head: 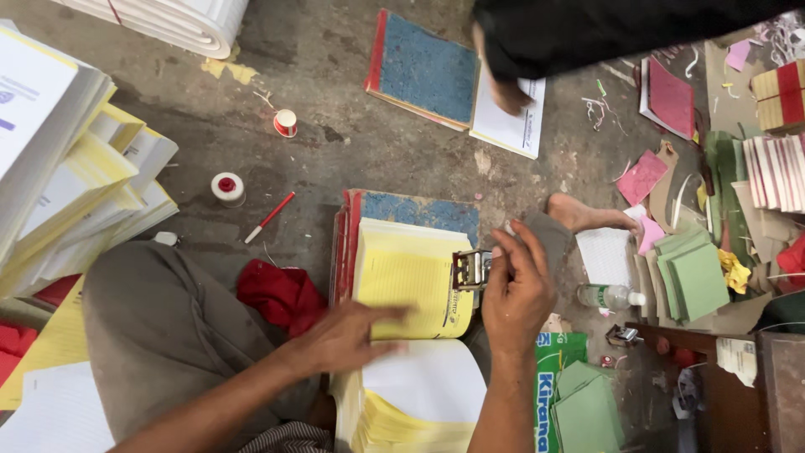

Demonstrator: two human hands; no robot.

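While gripping the metal stamping tool (471, 270) at the yellow pad's (407, 277) right edge, right hand (518, 289) closed, left hand (348, 335) flat and open on the pad, bare floor (335, 143) above.

left hand (348, 335) motion-blurred, numbering stamp (471, 269) partly hidden by right hand (517, 289)

- Green printed package (560, 356), flat, white lettering with a blue patch; at 4 o'clock, just right of the right forearm.
- Clear plastic bottle (605, 295), lying on its side, white cap, pale label band; at 3 o'clock, just above the green package.
- Screens, signs: none.
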